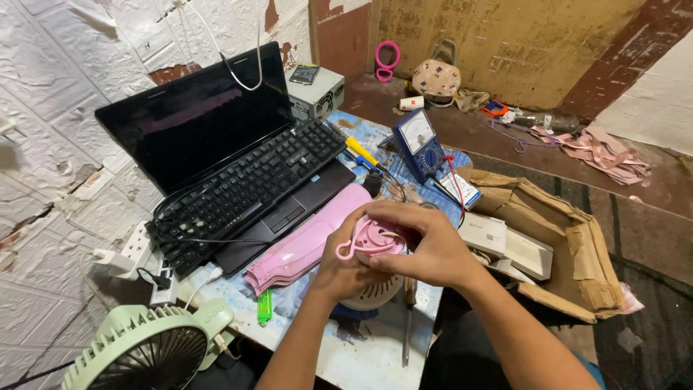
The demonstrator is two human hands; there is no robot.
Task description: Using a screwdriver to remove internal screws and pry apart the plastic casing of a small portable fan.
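Both hands are wrapped around a small round pink plastic fan part with a loop handle (367, 238), dead centre over the table. Left hand (345, 271) cups it from 7 o'clock, right hand (422, 242) clamps over from 3 o'clock. Black laptop (216, 144) sits at 10 o'clock.

Two hands, left (345, 271) and right (422, 242). One laptop (216, 155). Two fans: one green (148, 347) and one white (375, 292). Two pink housings: a long one (303, 245) and a round one (368, 238). One multimeter (422, 144). One power supply box (315, 88). One green lighter (265, 307). One torn cardboard box (570, 245). One power strip (137, 249). Two screwdrivers: one yellow-handled (361, 152) and one lying at the counter (361, 357) edge (408, 318).
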